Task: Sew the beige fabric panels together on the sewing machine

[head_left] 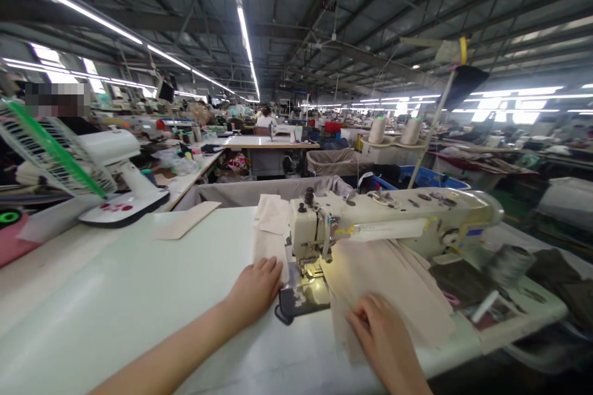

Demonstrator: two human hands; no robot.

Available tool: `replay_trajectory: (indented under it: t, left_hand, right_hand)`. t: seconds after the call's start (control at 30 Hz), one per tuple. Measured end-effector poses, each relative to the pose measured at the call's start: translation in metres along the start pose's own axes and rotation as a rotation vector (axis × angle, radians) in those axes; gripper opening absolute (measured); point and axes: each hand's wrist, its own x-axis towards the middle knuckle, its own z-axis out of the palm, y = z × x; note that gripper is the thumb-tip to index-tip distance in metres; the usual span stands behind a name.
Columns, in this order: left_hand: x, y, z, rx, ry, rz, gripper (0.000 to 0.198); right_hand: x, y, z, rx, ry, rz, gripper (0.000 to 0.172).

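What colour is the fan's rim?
The fan's rim is green, best seen in the head view.

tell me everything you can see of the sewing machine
The industrial sewing machine is cream-painted and looks like metal, with a long horizontal arm running right from an upright needle head. A dark knob and dials sit on top, with yellow marks and a pale strip on the front. It stands on a white table, and the needle area is lit. Beige fabric lies against the head and under the arm, and the right hand rests on that fabric, not on the machine.
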Motion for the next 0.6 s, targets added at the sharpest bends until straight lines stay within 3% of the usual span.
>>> replay_trajectory:
  t: [0.17, 0.3, 0.37, 0.43, 0.5, 0.53, 0.6]
  left_hand:
    - [0.041, -0.026, -0.002, 0.003, 0.068, -0.054, 0.03]
    - [0.041, -0.007, -0.01, -0.003, 0.095, -0.062, 0.027]
    - [0.027, 0.013, -0.014, -0.034, 0.123, 0.016, 0.028]
    - [0.009, 0.031, -0.017, -0.107, 0.241, 0.192, 0.03]
    - [-0.009, 0.042, -0.017, -0.198, 0.336, 0.395, 0.05]
    - [-0.016, 0.044, -0.016, -0.247, 0.347, 0.483, 0.058]
    - [-0.03, 0.043, -0.014, -0.343, 0.262, 0.594, 0.061]
  right_hand:
    - [0.003, 0.0, -0.003, 0.083, -0.013, 0.05, 0.047]
    - [0.008, -0.005, -0.018, 0.038, 0.032, 0.111, 0.047]
    - [0.012, -0.017, -0.027, -0.015, 0.08, 0.092, 0.045]
    - [0.016, -0.037, -0.033, -0.002, 0.075, 0.047, 0.04]
    - [0.017, -0.063, -0.033, 0.092, 0.037, 0.006, 0.035]
    - [0.016, -0.076, -0.031, 0.164, 0.003, -0.005, 0.033]
    - [0.012, -0.099, -0.024, 0.319, -0.117, -0.028, 0.023]
